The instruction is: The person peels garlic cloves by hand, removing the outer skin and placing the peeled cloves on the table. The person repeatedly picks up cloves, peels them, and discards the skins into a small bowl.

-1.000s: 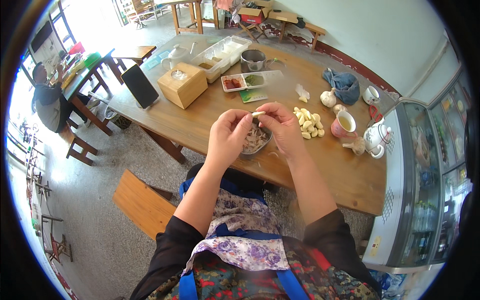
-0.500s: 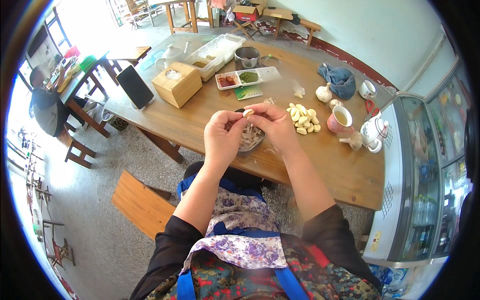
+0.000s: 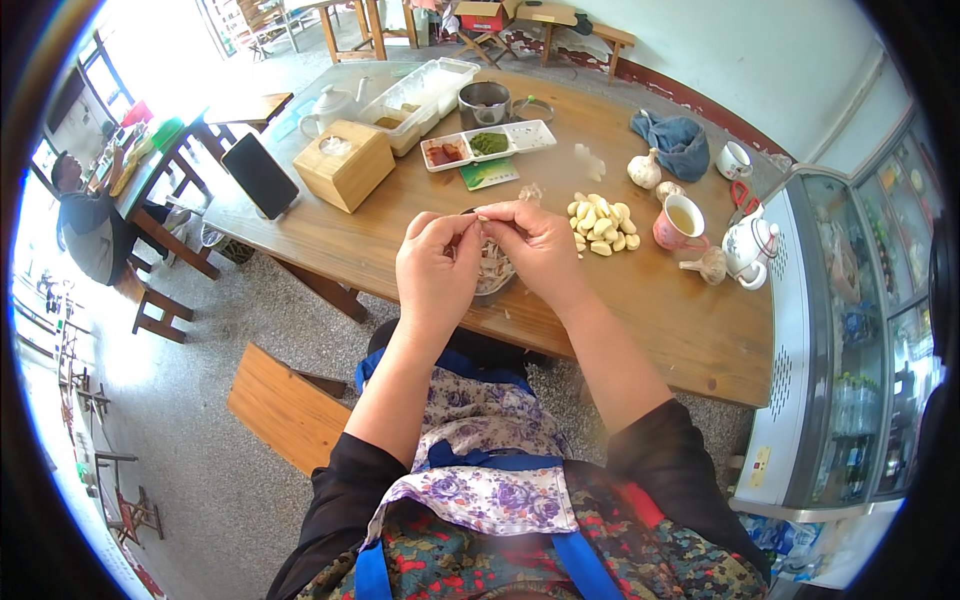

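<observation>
My left hand (image 3: 434,268) and my right hand (image 3: 541,256) meet above the table's near edge, with thumbs and forefingers pinched together on a garlic clove (image 3: 481,219). Only a small pale bit of the clove shows between the fingertips. Right beneath my fingers stands a bowl of papery garlic skins (image 3: 493,268), partly covered by both hands. To the right of my right hand lies a pile of peeled garlic cloves (image 3: 602,226). Beyond and beside it are whole garlic bulbs (image 3: 643,169), one of them (image 3: 709,265) near the teapot.
A pink cup (image 3: 679,222), white teapot (image 3: 750,252), red scissors (image 3: 742,198) and blue cloth (image 3: 672,143) sit at the right. Farther back are a sauce tray (image 3: 532,135), metal pot (image 3: 484,105), wooden box (image 3: 344,166) and propped phone (image 3: 261,175). A person (image 3: 88,225) sits at another table.
Both hands have shifted slightly left, and their fingertips have closed in, so less of the clove shows. The whole view has moved a little. The seated person's head and arm have shifted.
</observation>
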The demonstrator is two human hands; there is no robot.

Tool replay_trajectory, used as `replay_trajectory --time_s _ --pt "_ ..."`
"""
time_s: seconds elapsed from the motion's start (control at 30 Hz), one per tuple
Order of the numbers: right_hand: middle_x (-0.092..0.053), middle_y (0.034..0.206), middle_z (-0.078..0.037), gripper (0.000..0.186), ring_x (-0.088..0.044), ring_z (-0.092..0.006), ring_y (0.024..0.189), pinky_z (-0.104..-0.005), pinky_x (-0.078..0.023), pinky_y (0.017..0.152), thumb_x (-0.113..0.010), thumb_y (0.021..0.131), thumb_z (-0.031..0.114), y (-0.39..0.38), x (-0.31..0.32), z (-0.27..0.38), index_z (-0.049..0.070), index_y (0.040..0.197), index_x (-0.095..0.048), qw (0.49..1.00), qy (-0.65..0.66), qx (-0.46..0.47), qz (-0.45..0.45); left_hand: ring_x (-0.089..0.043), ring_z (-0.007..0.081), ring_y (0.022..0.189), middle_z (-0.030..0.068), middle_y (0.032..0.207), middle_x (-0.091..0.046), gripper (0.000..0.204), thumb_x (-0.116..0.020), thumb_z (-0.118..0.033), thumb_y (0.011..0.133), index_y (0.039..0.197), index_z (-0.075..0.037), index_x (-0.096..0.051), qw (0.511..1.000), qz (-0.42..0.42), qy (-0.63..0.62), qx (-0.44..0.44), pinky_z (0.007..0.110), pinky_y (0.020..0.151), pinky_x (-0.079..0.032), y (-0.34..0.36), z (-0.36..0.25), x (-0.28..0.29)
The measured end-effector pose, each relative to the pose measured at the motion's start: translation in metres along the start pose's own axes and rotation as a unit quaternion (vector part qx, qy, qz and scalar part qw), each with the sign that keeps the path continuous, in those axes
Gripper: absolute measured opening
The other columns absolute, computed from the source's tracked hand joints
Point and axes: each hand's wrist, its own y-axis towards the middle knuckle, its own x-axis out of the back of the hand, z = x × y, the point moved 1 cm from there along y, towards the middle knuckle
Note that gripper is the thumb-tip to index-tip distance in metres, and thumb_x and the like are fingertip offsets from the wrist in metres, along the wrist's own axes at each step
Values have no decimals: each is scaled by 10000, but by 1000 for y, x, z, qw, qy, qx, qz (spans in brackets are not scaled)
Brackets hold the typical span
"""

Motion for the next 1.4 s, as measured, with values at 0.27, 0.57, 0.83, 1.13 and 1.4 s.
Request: replay_trajectory --time_s 0.27,0.57,0.83,1.13,1.4 --pt "-757 1039 -107 136 -720 -171 909 -286 -559 812 -689 937 75 -1 -1 -3 17 1054 -726 997 -42 67 -12 -572 96 647 53 808 -615 44 -709 -3 874 908 23 -721 1000 11 27 -7 246 605 -486 4 1 -2" --pt "-741 994 -76 92 -697 -117 852 -253 -571 773 -664 971 54 5 2 -2 16 1051 -689 984 169 -56 -1 -627 215 741 109 877 -607 50 -691 -36 878 910 -8 -664 999 -10 30 32 322 686 -529 5 8 -3" --pt "-716 1077 -100 124 -700 -131 908 -279 -586 812 -642 973 6 8 4 -1 17 1097 -646 977 201 -70 6 -588 133 701 69 877 -589 58 -711 -36 882 903 2 -672 997 0 71 20 269 654 -502 10 15 6" --pt "-720 1103 -122 122 -710 -224 989 -315 -572 840 -673 932 19 2 -1 -7 23 1054 -677 997 -39 56 -26 -642 219 717 102 842 -636 101 -733 -78 882 952 -5 -728 998 44 -6 38 318 680 -525 5 -1 4" --pt "-711 1145 -143 149 -699 -302 1007 -350 -571 850 -685 911 50 -1 -2 -4 27 1057 -698 985 -124 114 -25 -641 230 690 119 803 -643 66 -709 -53 876 899 9 -716 999 34 19 30 319 664 -530 3 -1 -1"
